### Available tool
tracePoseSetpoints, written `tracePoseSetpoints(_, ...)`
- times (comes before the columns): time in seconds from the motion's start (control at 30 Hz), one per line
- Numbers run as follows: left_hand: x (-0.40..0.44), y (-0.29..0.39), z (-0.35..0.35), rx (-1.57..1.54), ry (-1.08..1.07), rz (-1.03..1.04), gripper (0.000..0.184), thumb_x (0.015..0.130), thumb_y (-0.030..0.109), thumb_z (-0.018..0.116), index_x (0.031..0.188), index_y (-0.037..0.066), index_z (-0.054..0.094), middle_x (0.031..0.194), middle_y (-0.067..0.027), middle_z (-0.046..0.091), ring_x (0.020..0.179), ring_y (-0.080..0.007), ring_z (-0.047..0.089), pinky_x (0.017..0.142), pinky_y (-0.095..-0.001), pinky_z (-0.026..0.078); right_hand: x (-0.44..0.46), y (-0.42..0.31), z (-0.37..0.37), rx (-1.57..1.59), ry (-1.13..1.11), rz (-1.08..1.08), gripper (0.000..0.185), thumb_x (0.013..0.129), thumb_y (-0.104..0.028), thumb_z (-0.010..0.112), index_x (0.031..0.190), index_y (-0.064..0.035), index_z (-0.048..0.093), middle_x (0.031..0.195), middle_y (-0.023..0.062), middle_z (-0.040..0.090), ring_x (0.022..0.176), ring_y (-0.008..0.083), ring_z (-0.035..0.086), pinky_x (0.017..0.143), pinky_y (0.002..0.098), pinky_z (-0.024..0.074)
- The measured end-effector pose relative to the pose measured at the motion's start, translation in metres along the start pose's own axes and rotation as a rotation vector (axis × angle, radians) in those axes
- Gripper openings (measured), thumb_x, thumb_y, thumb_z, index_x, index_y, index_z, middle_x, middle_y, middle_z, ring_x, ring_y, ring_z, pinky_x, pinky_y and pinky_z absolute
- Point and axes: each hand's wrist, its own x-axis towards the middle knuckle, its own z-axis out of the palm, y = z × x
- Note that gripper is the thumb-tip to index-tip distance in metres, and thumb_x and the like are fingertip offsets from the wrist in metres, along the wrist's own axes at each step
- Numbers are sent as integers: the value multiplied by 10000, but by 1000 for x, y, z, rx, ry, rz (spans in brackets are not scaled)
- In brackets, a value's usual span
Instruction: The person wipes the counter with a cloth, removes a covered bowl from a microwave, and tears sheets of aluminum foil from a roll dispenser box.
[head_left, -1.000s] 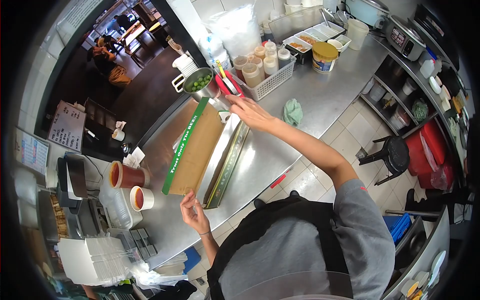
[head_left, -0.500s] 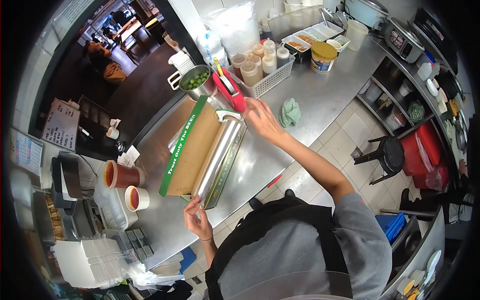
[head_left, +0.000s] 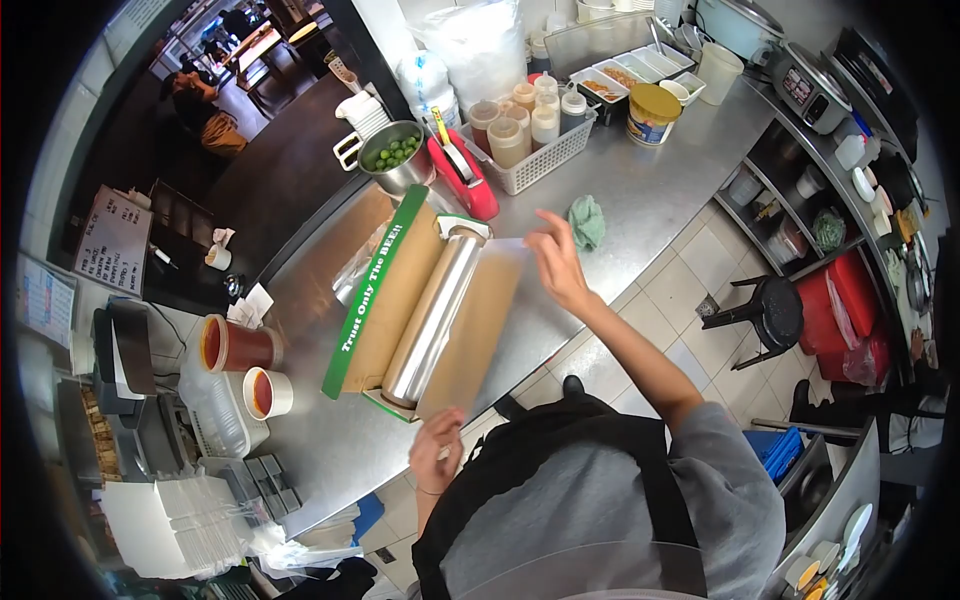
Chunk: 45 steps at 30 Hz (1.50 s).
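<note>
A long cardboard box with a green-edged lid (head_left: pixel 375 290) lies open on the steel counter. Inside it rests a shiny roll of wrap (head_left: pixel 437 315). From the roll a thin, hazy sheet of wrap (head_left: pixel 490 300) spreads toward my body over a brown surface, blurred at its near edge. My right hand (head_left: pixel 557 265) is at the sheet's far corner, thumb and fingers closing there with the index finger raised. At the near corner my left hand (head_left: pixel 437 450) has its fingers pinched together, slightly blurred by motion. A red tape dispenser (head_left: pixel 465 178) stands just beyond the box.
A pot of green limes (head_left: pixel 395 155) and a basket of sauce bottles (head_left: pixel 530 165) stand behind the box. A green cloth (head_left: pixel 587 222) lies to the right. Red sauce tubs (head_left: pixel 240 345) sit left. The steel counter's edge (head_left: pixel 530 375) runs before me; a black stool (head_left: pixel 765 318) stands on the floor.
Both hands have moved from the roll's ends toward my body and to the right. A hazy sheet and brown surface now show where the box's dark printed front was.
</note>
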Motion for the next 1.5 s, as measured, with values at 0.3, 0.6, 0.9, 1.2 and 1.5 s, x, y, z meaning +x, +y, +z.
tracePoseSetpoints(0.3, -12, -15, 17, 176, -339, 261, 209, 652, -99, 626, 844, -20, 607, 987, -130, 635, 968, -275, 619, 834, -364, 513, -38, -35, 1, 1261, 45, 1202, 451, 868, -376, 588, 1206, -101, 468, 1140, 62, 541, 1027, 180, 541, 883, 339, 418)
tracePoseSetpoints(0.6, 12, -16, 10, 160, -551, 293, 193, 693, 21, 703, 853, 2, 597, 1074, -137, 611, 1032, -284, 584, 873, -377, 488, -55, -17, 16, 1280, 22, 1310, 214, 818, -185, 661, 985, -73, 587, 982, 47, 634, 935, 181, 600, 851, 391, 447)
tracePoseSetpoints(0.9, 108, -86, 42, 195, -423, -115, 365, 915, 124, 439, 1259, 9, 478, 1287, -183, 473, 1254, -333, 378, 1027, -404, 304, -72, 7, 42, 1409, -19, 1323, 258, 818, -162, 656, 1038, -71, 558, 1040, 60, 609, 987, 217, 580, 889, 434, 417)
tracePoseSetpoints(1.2, 100, -99, 57, 41, -551, -222, 390, 955, 195, 378, 1309, 48, 450, 1362, -117, 423, 1335, -285, 254, 1083, -369, 194, -73, 4, 45, 1423, 29, 1292, 253, 822, -177, 654, 1036, -84, 557, 1031, 40, 611, 974, 203, 586, 874, 411, 433)
tracePoseSetpoints(1.5, 121, -138, 44, 109, -454, -261, 490, 910, 208, 465, 1339, -5, 359, 1249, -228, 474, 1215, -366, 391, 1025, -380, 304, -25, -37, 15, 1309, -8, 1103, 229, 860, -221, 610, 1038, -79, 584, 927, 5, 620, 891, 138, 601, 789, 334, 474)
